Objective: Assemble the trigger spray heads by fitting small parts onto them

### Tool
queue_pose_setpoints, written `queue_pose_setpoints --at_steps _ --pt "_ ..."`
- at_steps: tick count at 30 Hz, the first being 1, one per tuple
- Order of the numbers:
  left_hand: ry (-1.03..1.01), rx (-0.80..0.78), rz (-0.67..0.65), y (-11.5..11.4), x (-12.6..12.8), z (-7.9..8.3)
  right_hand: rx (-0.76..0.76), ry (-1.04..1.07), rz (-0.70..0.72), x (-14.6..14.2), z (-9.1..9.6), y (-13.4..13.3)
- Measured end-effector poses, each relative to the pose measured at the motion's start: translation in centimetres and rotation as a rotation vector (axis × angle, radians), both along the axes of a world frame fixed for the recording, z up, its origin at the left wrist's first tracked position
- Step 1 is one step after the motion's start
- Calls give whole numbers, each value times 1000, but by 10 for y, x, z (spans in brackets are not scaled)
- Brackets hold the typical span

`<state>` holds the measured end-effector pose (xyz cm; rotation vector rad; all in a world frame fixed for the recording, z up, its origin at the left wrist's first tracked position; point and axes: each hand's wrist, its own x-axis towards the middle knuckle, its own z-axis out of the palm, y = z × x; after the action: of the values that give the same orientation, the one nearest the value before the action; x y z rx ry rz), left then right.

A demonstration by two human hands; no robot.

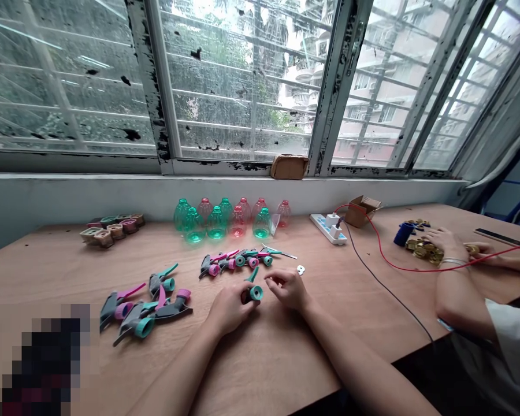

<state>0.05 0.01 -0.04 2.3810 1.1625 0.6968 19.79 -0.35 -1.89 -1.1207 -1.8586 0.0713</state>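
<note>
While the left hand (230, 306) is gripping a teal-collared sprayer (256, 293) over the table (351, 303), fingers wrapped around it, the right hand (289, 289) is curling just beside it, and whether its fingertips are pinching anything one cannot tell. Other sprayers (144, 327) are lying to the left and beyond, and green and red bottles (216, 222) are standing near the wall (91, 199).

The left arm (181, 364), bare, rises from the near edge and slants far and right. The right arm (359, 364), also bare, slants far and left. The left hand (229, 305) is curled in a grip, its back mostly upward. The right hand (289, 289) is just right of it, apart, fingers bent and pointing left; its grip is unclear.
</note>
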Motion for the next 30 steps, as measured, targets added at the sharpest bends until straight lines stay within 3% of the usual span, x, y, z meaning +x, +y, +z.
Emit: queue_pose_setpoints --at_steps 6,8,12,18,21,24,26,30 --pt "25 1 -36 -2 -2 0 -150 -33 -507 39 6 18" --pt "35 4 -35 -1 -3 0 -256 -68 -591 56 2 24" --pt "40 8 -39 -2 -3 1 -419 -74 -580 83 -13 36" --pt "-19 49 -33 -1 -3 4 -474 -53 -521 102 -26 46" --pt "-126 152 85 8 -12 14 -490 -45 -499 105 -27 46" --pt "-141 248 325 29 -35 28 -496 -39 -486 107 -25 45" --pt "0 283 452 47 -56 36 -498 -37 -483 107 -24 45" --pt "351 241 540 78 -91 44 -499 -33 -484 107 -21 45"
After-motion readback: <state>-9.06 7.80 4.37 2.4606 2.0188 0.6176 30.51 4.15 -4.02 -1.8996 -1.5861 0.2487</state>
